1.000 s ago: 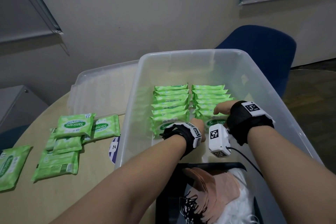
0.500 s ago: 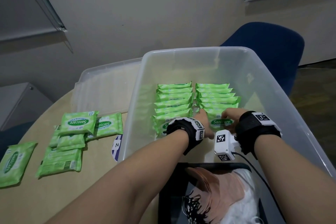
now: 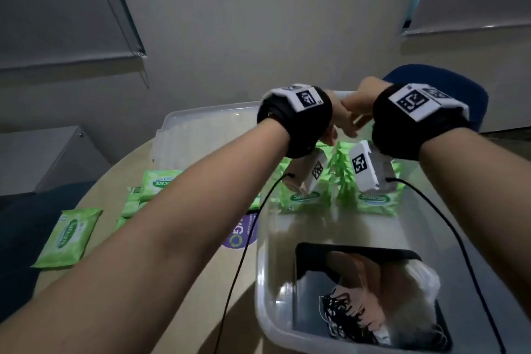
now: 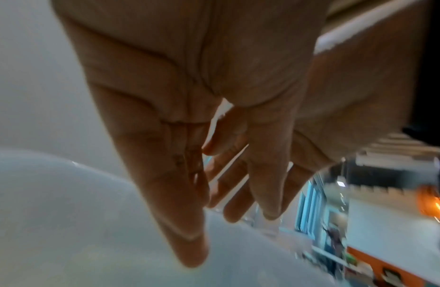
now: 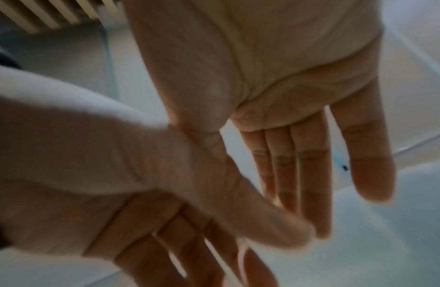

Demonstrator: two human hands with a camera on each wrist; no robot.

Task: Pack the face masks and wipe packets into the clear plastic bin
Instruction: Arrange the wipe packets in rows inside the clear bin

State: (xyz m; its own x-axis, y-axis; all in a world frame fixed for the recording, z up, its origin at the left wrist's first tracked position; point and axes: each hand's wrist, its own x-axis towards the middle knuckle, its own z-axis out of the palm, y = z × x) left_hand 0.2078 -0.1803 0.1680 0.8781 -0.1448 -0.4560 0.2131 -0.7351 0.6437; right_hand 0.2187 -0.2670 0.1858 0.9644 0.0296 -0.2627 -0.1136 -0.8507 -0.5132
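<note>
Two rows of green wipe packets (image 3: 304, 198) stand in the clear plastic bin (image 3: 267, 296), face masks (image 3: 370, 279) at its near end. About five packets (image 3: 67, 237) lie on the table (image 3: 186, 282). Above, left hand (image 4: 189, 108) and right hand (image 5: 275, 87) hover empty, fingers straight.

This looks like an office or meeting room. A round wood-toned table (image 3: 184, 253) stands by a plain pale wall (image 3: 258, 23), with a blue upholstered chair (image 3: 448, 86) behind it, a grey cabinet (image 3: 51, 158) to the left, and roller blinds (image 3: 57, 8) drawn over the windows.
</note>
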